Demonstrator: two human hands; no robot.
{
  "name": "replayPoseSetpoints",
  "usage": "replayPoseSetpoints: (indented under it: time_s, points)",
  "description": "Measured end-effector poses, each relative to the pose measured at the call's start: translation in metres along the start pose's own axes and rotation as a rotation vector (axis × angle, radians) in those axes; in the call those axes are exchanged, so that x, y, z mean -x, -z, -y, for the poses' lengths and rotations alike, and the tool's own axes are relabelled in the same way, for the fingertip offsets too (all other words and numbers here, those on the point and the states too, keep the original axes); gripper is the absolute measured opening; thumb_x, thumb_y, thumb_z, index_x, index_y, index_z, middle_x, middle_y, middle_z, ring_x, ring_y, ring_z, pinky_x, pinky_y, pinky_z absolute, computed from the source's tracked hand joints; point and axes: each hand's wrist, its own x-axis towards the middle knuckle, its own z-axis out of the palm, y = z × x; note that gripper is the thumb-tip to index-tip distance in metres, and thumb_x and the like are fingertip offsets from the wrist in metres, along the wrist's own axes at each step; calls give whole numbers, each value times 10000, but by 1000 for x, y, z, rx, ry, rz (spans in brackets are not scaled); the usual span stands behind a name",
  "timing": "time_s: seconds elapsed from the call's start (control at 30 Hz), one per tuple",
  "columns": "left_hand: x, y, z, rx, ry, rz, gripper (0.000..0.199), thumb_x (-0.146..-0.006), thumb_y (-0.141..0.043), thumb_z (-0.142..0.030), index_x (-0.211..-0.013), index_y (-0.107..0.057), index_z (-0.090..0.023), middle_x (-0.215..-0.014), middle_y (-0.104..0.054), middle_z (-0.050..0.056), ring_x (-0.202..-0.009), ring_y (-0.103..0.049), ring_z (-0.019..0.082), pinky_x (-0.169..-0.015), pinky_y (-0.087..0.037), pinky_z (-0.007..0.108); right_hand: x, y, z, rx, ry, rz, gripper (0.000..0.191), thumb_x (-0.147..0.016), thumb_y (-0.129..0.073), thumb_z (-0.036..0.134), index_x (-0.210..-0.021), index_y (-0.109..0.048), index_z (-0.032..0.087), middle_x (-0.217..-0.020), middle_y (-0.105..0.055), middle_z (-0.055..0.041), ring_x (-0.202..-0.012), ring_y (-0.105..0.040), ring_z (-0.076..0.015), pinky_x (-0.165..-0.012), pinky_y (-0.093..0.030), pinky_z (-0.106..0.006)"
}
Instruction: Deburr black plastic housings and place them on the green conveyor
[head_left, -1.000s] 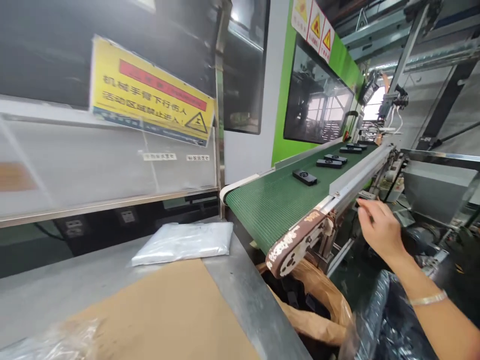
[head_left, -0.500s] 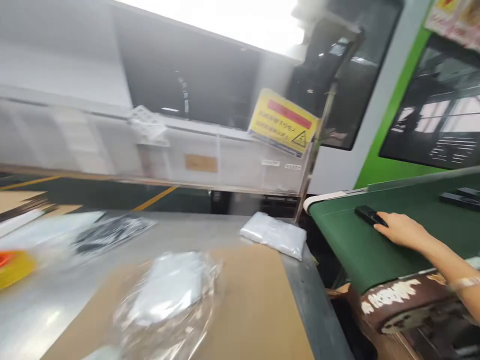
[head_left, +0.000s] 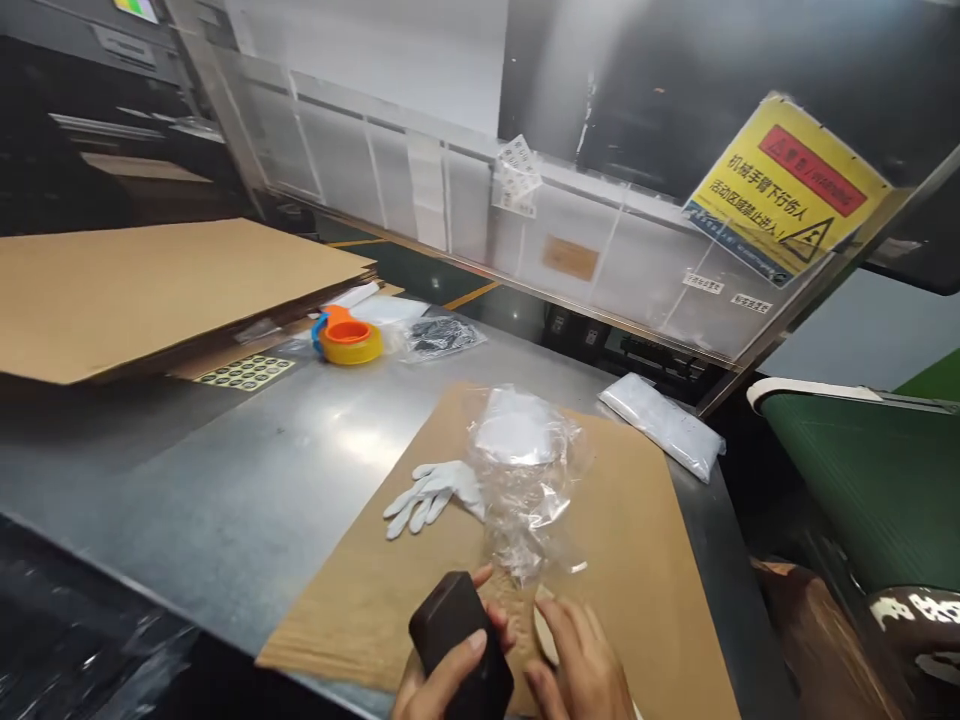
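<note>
Near the bottom centre, my left hand [head_left: 442, 682] is closed around a black oblong plastic part [head_left: 466, 640], thumb on its upper face and fingers round the far side. Just right of it, my right hand [head_left: 581, 665] is curled with its fingers around a small pale tan piece [head_left: 545, 628]; its kind cannot be made out. Both hands are above the near part of a brown cardboard sheet [head_left: 622, 530]. Beyond them lie a crumpled clear plastic bag [head_left: 529, 490] with white material in it and a white glove [head_left: 435, 492].
A yellow tape roll in an orange dispenser [head_left: 349, 338], a sticker sheet [head_left: 246, 372] and stacked cardboard [head_left: 165, 290] are on the left. A white plastic-wrapped packet [head_left: 664, 425] lies at the metal table's [head_left: 225, 480] right edge, before a green conveyor belt [head_left: 862, 470].
A hand was on a black part on the conveyor belt; now my left hand holds a black part over the cardboard. The view has swung left, bringing the glove and both hands into sight.
</note>
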Motion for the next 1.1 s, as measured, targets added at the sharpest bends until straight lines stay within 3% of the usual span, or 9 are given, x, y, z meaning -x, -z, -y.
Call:
replayPoseSetpoints:
  time_s: [0.17,0.27,0.33,0.4,0.5,0.67,0.87,1.0,1.1]
  points:
    - [11,44,-26,-374,-283,208,537,-706,-658,-349,-1213,-560,-204,-807,-602,33,-738,-574,191,-744,-442,325,-3,-16,-8,249,-33,-8,303,-863,-392,218,-1109,-567,209,-889,-640,-138,-775,-586,-293,-634,-503,-442]
    - [15,62,-34,-505,-320,276,520,-696,-657,-301,-1200,-594,-191,-794,-634,68,-758,-589,229,-759,-454,354,-4,-1,1,101,-6,94,320,-849,-458,233,-1159,-534,215,-880,-618,-98,-779,-602,-247,-660,-533,-384]
    - [17,70,-37,-546,-313,252,487,-671,-675,-242,-1154,-636,-198,-844,-665,93,-837,-602,271,-818,-450,378,-10,19,17,-100,-24,170,411,-858,-488,239,-1267,-449,219,-1008,-591,-97,-919,-605,-220,-742,-538,-318]
    - [18,73,-38,-593,-322,278,490,-646,-685,-181,-1134,-652,-209,-949,-682,111,-934,-599,305,-885,-428,396,-20,40,40,-270,-32,194,459,-872,-490,234,-1322,-396,236,-1133,-547,-106,-1054,-566,-216,-824,-516,-296]
    - [20,71,-38,-689,-360,386,490,-683,-642,-138,-1168,-628,-203,-1065,-672,127,-994,-595,313,-923,-407,399,-36,55,77,-448,18,223,368,-863,-534,257,-1227,-479,269,-1085,-588,-83,-1008,-591,-200,-834,-516,-288]
    - [29,62,-46,-820,-363,491,286,-714,-603,-150,-980,-705,-177,-812,-681,116,-741,-617,261,-717,-470,349,-48,54,98,-518,121,204,373,-889,-464,193,-1253,-479,270,-990,-619,-76,-927,-598,-188,-784,-518,-329]
    - [38,58,-49,-652,-279,487,218,-689,-596,-157,-863,-723,-194,-791,-684,93,-772,-616,271,-774,-473,382,-35,52,101,-565,-74,178,239,-874,-532,261,-1109,-569,282,-871,-630,-40,-801,-619,-154,-704,-536,-258]
    - [40,60,-34,-438,-71,429,578,-548,-569,-57,-1093,-653,-232,-1058,-667,47,-1056,-550,316,-950,-395,432,-29,50,96,-686,-76,89,389,-925,-407,292,-1310,-466,288,-1078,-558,-86,-985,-571,-201,-809,-503,-343]
    - [35,56,-24,-77,48,385,849,-459,-464,-40,-1272,-510,-277,-1355,-487,-35,-1306,-317,282,-1092,-200,424,-16,39,95,-762,-259,-4,389,-931,-403,334,-1316,-457,319,-1102,-544,-69,-1013,-574,-202,-817,-503,-322]
